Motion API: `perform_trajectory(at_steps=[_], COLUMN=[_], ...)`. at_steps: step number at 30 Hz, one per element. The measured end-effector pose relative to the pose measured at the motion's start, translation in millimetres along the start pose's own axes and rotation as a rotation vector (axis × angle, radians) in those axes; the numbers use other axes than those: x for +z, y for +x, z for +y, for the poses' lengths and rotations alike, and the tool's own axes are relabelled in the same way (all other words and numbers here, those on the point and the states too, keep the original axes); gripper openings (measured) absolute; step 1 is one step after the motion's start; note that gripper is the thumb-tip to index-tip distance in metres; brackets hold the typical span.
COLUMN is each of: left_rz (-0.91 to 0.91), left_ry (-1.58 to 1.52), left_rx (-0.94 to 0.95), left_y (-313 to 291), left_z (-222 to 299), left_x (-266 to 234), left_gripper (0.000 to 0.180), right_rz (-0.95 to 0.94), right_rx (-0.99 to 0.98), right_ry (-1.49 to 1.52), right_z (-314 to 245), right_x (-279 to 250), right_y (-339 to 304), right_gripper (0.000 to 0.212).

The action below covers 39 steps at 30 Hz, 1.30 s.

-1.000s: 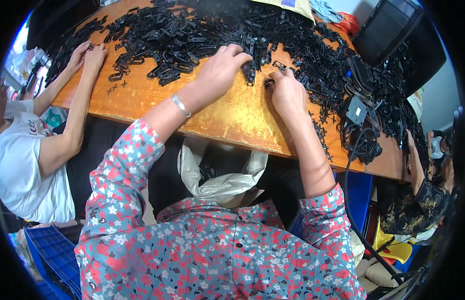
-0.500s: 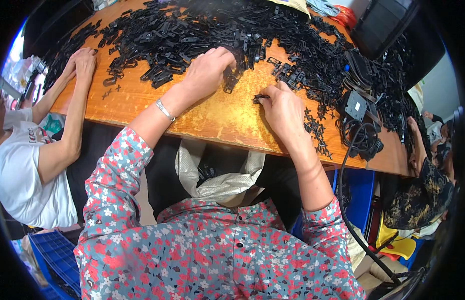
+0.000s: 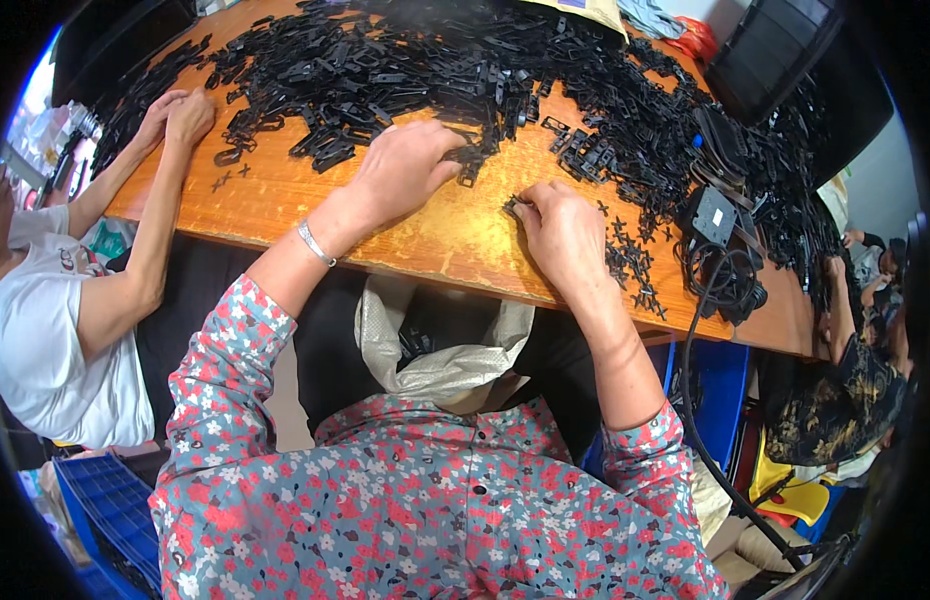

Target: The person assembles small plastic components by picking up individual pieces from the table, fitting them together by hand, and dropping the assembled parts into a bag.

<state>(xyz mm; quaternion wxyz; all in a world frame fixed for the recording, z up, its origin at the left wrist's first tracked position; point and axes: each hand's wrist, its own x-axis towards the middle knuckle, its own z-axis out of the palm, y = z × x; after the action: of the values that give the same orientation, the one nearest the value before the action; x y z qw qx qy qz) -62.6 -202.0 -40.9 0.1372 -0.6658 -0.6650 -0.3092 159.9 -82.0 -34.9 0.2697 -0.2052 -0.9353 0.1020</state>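
Note:
My right hand [image 3: 567, 232] is above the bare wood near the table's front edge. Its thumb and forefinger pinch a small black plastic piece [image 3: 511, 205], of which only a pronged end shows. To the left, my left hand [image 3: 407, 166] reaches the near edge of a large pile of black plastic clip parts [image 3: 385, 75]. Its fingers are curled around a black plastic part [image 3: 470, 160] there, the fingertips partly covered. Small black cross-shaped pieces [image 3: 635, 265] lie scattered just right of my right hand.
A black box with coiled cable [image 3: 713, 215] sits at the table's right. A pale woven sack [image 3: 435, 370] hangs open below the front edge. At the left, a co-worker's hands [image 3: 190, 115] are at the pile; another person [image 3: 835, 390] sits at the right. Blue crates [image 3: 720, 390] stand below.
My left hand has drawn slightly back toward me and to the left. In my right hand, less of a black piece shows now than the longer one seen before.

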Motion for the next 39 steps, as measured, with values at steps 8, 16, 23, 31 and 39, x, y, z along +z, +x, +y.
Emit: perform_trajectory(at_steps=[8,16,23,31,39], left_rz=[0.066,0.031,0.122,0.211,0.192], left_ry=[0.242,0.379,-0.030,0.033,0.092], left_rx=[-0.131,-0.308,-0.114,-0.226,-0.286], left_y=[-14,-39,-38,-54,-68], left_z=[-5,-19,-1,-1,5], left_x=[-39,-36,-28,-42,-53], left_gripper=[0.029,0.037,0.033,0.026,0.033], right_rz=[0.040,0.110,0.105,0.111,0.113], right_rx=[-0.002,0.018,0.010,-0.004,-0.008], right_ry=[0.021,0.046,0.045,0.027,0.022], right_z=[0,-3,-4,-4,-5], right_x=[7,10,11,10,11], right_y=[-5,-10,-10,-11,-13], right_gripper=[0.015,0.012,0.012,0.012,0.011])
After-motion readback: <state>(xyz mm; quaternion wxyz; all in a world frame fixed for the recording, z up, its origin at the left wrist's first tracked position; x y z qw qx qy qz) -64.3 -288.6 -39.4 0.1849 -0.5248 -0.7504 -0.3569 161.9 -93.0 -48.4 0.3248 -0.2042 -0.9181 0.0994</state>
